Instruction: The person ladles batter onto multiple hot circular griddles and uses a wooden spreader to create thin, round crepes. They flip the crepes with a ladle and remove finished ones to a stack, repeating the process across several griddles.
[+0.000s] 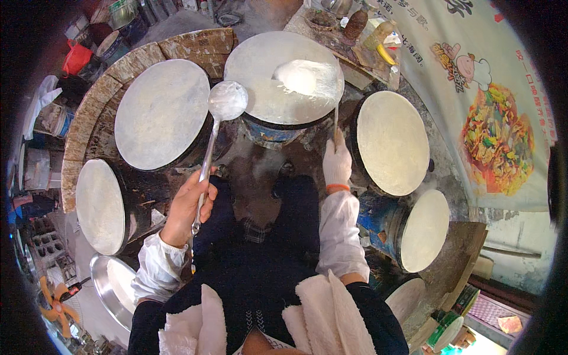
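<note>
My bare left hand [190,204] is closed round the handle of a metal ladle [228,100], whose bowl is coated with white batter and hangs between two round griddles. My right hand [337,164], in a white glove, grips the wooden handle of a thin, long-bladed spreader [338,97] at the right edge of the far middle griddle [257,71]. On that griddle lies a thick patch of white batter [300,78], smeared out toward the right. A thin pale layer covers the far left griddle [163,115] and the right griddle [393,144].
More coated griddles stand at the near left [100,207] and near right [424,231]. A metal basin [112,290] holding white batter sits beside my left forearm. A curved brick wall [89,118] rings the left side. Bottles [356,25] stand on the far table.
</note>
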Demonstrator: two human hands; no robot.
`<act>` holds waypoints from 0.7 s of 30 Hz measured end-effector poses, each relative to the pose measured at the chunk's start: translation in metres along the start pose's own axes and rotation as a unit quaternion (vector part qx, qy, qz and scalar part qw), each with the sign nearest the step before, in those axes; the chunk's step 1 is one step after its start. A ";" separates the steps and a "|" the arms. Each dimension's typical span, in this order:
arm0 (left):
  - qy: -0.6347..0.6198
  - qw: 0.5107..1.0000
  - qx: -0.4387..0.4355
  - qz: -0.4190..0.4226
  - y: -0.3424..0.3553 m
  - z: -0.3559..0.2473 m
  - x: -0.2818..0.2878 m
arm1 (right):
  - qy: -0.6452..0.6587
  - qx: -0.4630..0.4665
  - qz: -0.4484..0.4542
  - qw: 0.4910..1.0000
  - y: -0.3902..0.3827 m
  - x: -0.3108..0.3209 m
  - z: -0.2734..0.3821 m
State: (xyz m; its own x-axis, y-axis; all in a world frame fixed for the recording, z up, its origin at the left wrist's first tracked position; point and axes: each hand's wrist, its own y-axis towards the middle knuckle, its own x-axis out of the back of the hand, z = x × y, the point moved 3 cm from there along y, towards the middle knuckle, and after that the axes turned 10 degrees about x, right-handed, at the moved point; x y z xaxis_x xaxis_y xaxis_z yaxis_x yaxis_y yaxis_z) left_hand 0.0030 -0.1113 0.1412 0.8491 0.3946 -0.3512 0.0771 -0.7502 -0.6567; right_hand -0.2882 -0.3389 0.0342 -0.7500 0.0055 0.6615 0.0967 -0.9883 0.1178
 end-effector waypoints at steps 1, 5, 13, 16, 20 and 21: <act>0.004 1.000 -0.004 -0.005 0.005 -0.002 0.001 | 0.001 0.014 0.016 1.000 -0.002 -0.007 -0.001; 0.022 1.000 -0.010 0.000 0.033 -0.012 -0.003 | 0.077 0.079 0.052 0.993 -0.004 -0.059 0.023; 0.094 0.995 -0.038 0.016 0.107 -0.071 -0.028 | -0.009 0.060 0.001 0.998 0.113 -0.017 -0.012; 0.125 0.990 -0.056 0.010 0.139 -0.095 -0.034 | -0.022 0.118 0.117 0.986 0.108 -0.018 0.002; 0.128 0.990 -0.062 0.010 0.167 -0.113 -0.045 | 0.044 0.103 0.240 0.964 0.063 -0.011 0.025; 0.126 0.990 -0.061 0.001 0.174 -0.112 -0.047 | 0.056 0.102 0.197 0.973 0.053 -0.006 0.022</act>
State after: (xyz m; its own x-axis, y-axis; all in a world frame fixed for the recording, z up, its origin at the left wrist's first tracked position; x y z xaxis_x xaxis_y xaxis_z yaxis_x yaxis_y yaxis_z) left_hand 0.0347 -0.3195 0.1185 0.9517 0.2597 -0.1637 0.1252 -0.8152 -0.5656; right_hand -0.2644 -0.3880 0.0524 -0.6941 -0.3965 0.6009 0.5111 -0.8592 0.0235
